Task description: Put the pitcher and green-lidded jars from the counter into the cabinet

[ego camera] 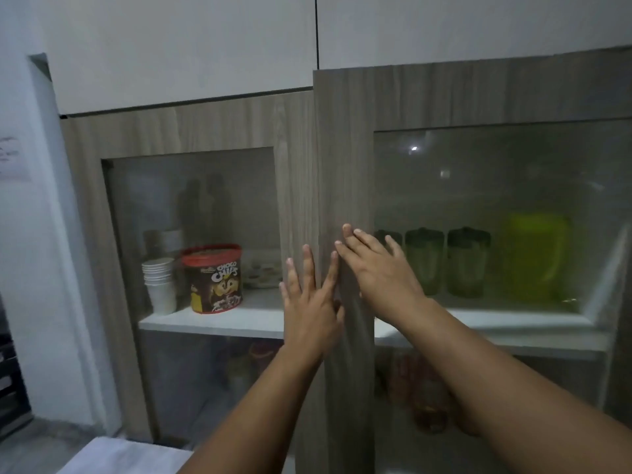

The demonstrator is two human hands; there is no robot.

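Behind the glass of the right cabinet door (345, 159), a yellow-green pitcher (535, 258) stands on the white shelf (496, 323). Left of it stand green-lidded jars (468, 261), three visible in a row, the leftmost partly hidden by my right hand. My right hand (379, 268) lies flat and open against the wooden frame of that door. My left hand (309, 299) is open too, fingers spread, pressing where the two doors meet. The right door sits slightly forward of the left door. Neither hand holds anything.
Behind the left door's glass (191, 213) are a red-lidded Choco Chips tub (214, 278), a stack of white paper cups (160, 285) and a plate further back. Blurred jars sit on the lower shelf. White upper cabinets are above; a white wall is at left.
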